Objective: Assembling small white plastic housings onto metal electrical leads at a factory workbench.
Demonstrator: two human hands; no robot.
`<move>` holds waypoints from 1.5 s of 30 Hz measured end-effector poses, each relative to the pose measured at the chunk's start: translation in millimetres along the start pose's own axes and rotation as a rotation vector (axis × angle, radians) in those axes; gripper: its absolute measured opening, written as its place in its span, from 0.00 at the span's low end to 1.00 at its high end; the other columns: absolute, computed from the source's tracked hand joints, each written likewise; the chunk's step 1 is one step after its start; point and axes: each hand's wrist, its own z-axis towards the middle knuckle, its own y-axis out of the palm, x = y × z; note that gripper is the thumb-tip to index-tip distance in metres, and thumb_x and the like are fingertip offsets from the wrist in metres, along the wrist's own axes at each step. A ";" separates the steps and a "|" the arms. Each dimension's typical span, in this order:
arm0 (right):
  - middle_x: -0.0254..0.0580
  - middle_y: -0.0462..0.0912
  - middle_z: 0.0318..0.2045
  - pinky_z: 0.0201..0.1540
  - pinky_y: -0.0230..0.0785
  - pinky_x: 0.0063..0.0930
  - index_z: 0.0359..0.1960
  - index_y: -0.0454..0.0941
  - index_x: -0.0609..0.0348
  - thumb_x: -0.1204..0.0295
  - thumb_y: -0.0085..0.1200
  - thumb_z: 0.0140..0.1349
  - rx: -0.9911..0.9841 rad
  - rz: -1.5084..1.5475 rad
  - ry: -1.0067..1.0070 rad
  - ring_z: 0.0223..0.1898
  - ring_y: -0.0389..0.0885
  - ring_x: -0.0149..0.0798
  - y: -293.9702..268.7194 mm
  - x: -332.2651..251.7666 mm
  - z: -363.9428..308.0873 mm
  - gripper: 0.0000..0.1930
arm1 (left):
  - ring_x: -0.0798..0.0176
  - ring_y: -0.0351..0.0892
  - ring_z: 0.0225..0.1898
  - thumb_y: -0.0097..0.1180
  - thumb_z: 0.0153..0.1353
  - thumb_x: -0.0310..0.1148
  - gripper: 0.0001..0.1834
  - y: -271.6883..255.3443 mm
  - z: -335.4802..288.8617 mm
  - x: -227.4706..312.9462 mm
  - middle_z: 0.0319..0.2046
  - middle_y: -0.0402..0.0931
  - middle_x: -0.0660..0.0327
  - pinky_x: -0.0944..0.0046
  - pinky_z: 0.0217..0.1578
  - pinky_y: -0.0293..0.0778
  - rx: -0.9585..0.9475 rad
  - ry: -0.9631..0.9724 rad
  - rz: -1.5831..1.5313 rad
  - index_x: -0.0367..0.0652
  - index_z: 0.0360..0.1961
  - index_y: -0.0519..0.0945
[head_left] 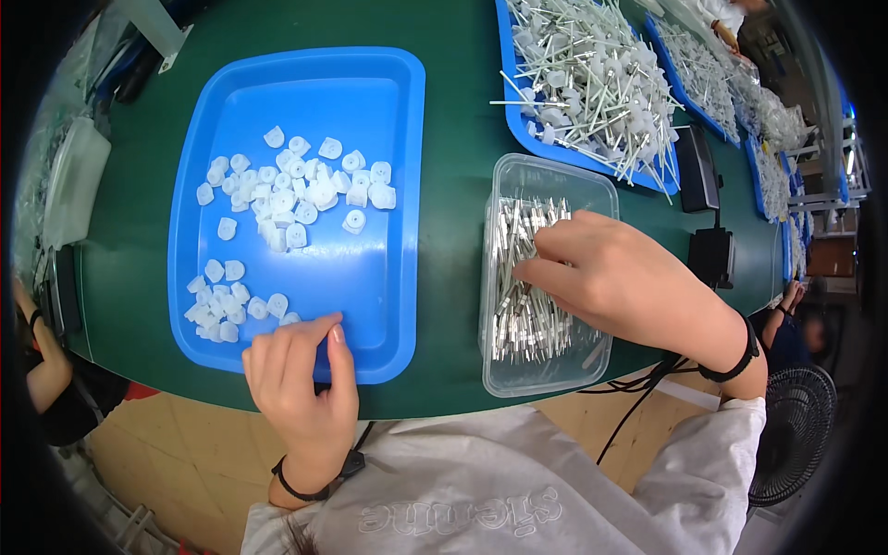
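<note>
My left hand is over the near rim of a blue tray. Its thumb and forefinger come together in a pinch; whatever may be between them is hidden. Small whitish translucent plastic caps lie in the tray in a large heap and a smaller one beside the left hand. To the right, my right hand reaches into a clear plastic box with closed fingers. Thin metal-tipped pins fill the box, and the fingertips are down among them, so their hold cannot be made out.
A blue tray heaped with white-stemmed parts stands beyond the box. A black box-shaped device and cables are at the right. More trays line the table. A fan stands lower right; other people are at both sides.
</note>
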 end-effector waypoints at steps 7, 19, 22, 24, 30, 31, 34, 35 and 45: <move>0.39 0.66 0.23 0.30 0.63 0.31 0.28 0.70 0.63 0.78 0.51 0.42 0.052 0.011 -0.015 0.25 0.68 0.42 10.5 -0.6 0.3 0.09 | 0.63 0.66 0.25 0.54 0.46 0.24 0.05 1.3 -1.7 -0.3 0.24 0.73 0.63 0.66 0.29 0.58 0.019 0.002 -0.015 0.42 0.27 0.77; 0.36 0.72 0.26 0.32 0.63 0.28 0.25 0.74 0.62 0.78 0.54 0.37 0.186 0.095 -0.065 0.28 0.70 0.39 -2.6 -0.6 -6.7 0.09 | 0.63 0.66 0.24 0.53 0.47 0.24 0.04 -1.7 -0.2 1.3 0.22 0.72 0.62 0.65 0.29 0.58 0.011 0.018 -0.035 0.41 0.27 0.76; 0.38 0.75 0.24 0.29 0.61 0.25 0.25 0.77 0.60 0.78 0.59 0.37 0.340 0.184 0.012 0.25 0.70 0.38 -17.9 -3.2 -11.6 0.09 | 0.61 0.67 0.25 0.55 0.46 0.25 0.06 -3.3 0.6 0.8 0.22 0.71 0.62 0.64 0.29 0.58 0.016 -0.019 -0.062 0.41 0.28 0.77; 0.35 0.75 0.22 0.29 0.62 0.21 0.29 0.76 0.62 0.81 0.59 0.40 0.447 0.175 0.042 0.23 0.70 0.33 -26.8 -6.5 -19.3 0.11 | 0.61 0.67 0.26 0.55 0.46 0.25 0.07 -2.1 3.7 -0.2 0.24 0.71 0.62 0.64 0.30 0.59 0.016 -0.042 -0.080 0.41 0.30 0.76; 0.33 0.68 0.19 0.19 0.54 0.12 0.50 0.54 0.68 0.78 0.50 0.48 1.036 0.990 0.333 0.16 0.64 0.22 -23.8 -54.0 -36.9 0.27 | 0.58 0.67 0.31 0.54 0.47 0.24 0.12 -3.8 32.2 4.9 0.33 0.69 0.58 0.61 0.33 0.62 0.051 0.028 0.020 0.39 0.36 0.74; 0.34 0.67 0.19 0.17 0.53 0.13 0.50 0.53 0.67 0.77 0.49 0.50 1.059 1.103 0.297 0.14 0.63 0.23 -22.2 -58.5 -38.2 0.25 | 0.58 0.67 0.32 0.53 0.48 0.23 0.13 -2.0 35.0 3.4 0.34 0.68 0.58 0.61 0.34 0.62 0.064 0.037 0.054 0.38 0.37 0.73; 0.35 0.68 0.16 0.10 0.53 0.16 0.42 0.57 0.63 0.76 0.49 0.51 1.178 1.443 0.203 0.09 0.65 0.28 -17.6 -75.7 -38.7 0.18 | 0.56 0.67 0.33 0.52 0.49 0.22 0.13 1.1 40.6 1.2 0.34 0.67 0.57 0.59 0.35 0.63 0.007 -0.036 0.088 0.38 0.39 0.72; 0.39 0.71 0.18 0.12 0.56 0.18 0.42 0.56 0.63 0.76 0.46 0.53 1.131 1.594 0.061 0.11 0.68 0.31 -12.3 -76.0 -41.0 0.16 | 0.55 0.68 0.33 0.51 0.49 0.22 0.13 1.6 42.0 0.7 0.33 0.67 0.57 0.59 0.35 0.63 -0.028 -0.078 0.088 0.38 0.39 0.72; 0.41 0.74 0.12 0.12 0.60 0.20 0.37 0.55 0.65 0.71 0.26 0.65 1.145 2.381 -0.424 0.10 0.73 0.36 44.2 -93.8 -32.5 0.09 | 0.54 0.70 0.30 0.48 0.51 0.18 0.07 11.3 49.7 -0.7 0.31 0.66 0.55 0.62 0.29 0.66 0.018 -0.075 -0.026 0.36 0.33 0.72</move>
